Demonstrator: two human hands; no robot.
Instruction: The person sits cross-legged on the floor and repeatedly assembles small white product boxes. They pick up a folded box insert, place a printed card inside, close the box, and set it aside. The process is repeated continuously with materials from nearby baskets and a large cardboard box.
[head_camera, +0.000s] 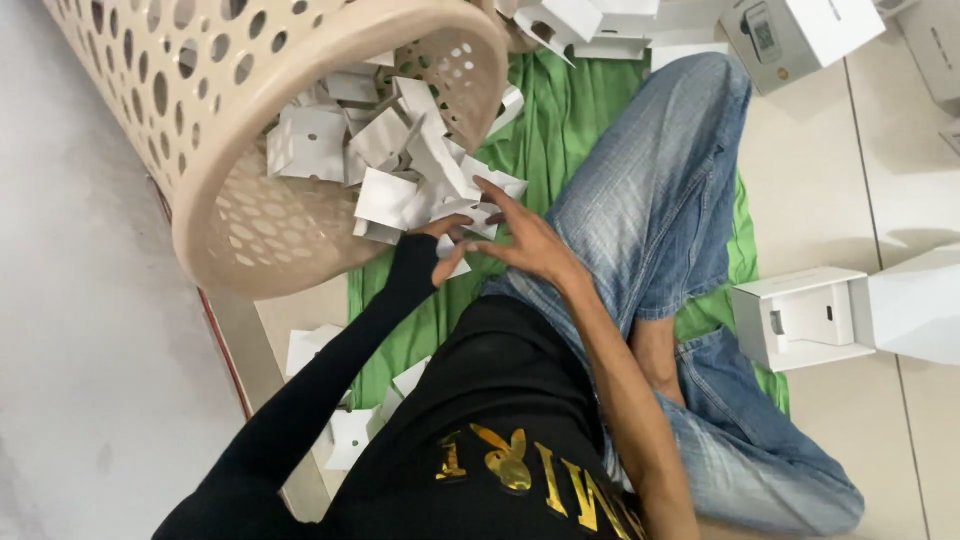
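At the far left we see a beige perforated laundry basket (250, 150) tipped on its side on the floor, its upper part cut off by the frame edge, with a heap of small white folded card inserts (390, 150) spilling from its mouth onto a green cloth (560, 130). Below it, more white card pieces (315, 345) lie partly hidden behind our black sleeve. Our left hand (445, 245) is mostly covered by that sleeve and by the other hand; we cannot tell whether its grip is apart or together. Our right hand (525, 240) has its fingers spread apart, the tips touching the nearest white inserts at the basket mouth. At the top, white boxes (800, 30) are cut off. At right, an open white box (805, 320) lies on the tiled floor beside a blue-jeaned leg.
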